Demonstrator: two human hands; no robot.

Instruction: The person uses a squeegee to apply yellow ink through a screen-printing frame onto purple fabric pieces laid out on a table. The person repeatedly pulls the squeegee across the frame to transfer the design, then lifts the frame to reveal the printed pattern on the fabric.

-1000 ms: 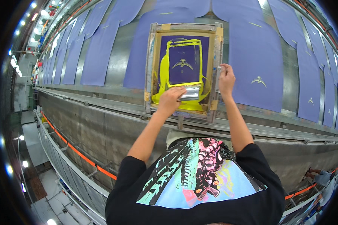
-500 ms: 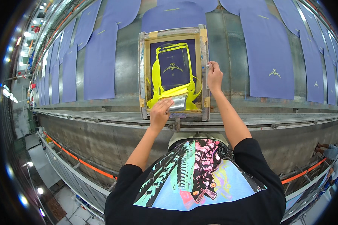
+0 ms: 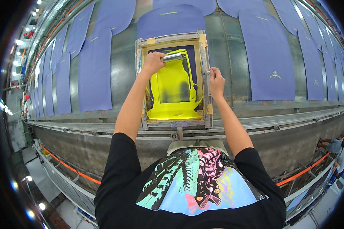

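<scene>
A screen-printing frame (image 3: pixel 140 95) with tape on its corners lies on the long table before me. Its mesh is spread with bright yellow ink (image 3: pixel 168 113), thickest in a band along the near end. Toward the far end, my left hand (image 3: pixel 153 63) is closed around a metal squeegee (image 3: pixel 173 57), whose blade meets the inked mesh. My right hand (image 3: pixel 216 82) has its fingers curled at the frame's right rail, by a small metal knob. A purple fabric piece (image 3: pixel 172 23) shows beyond the frame and runs under it.
More purple fabric pieces (image 3: pixel 267 57) lie in rows on the table to both sides, some on the right bearing a small yellow print (image 3: pixel 275 75). A metal rail (image 3: pixel 256 129) runs along the near edge. Another person (image 3: pixel 338 154) is at far right, past an orange strip.
My left hand has pushed the squeegee from the near end to the far end. Yellow ink now covers most of the mesh, hiding the design. My right hand stays at the rail.
</scene>
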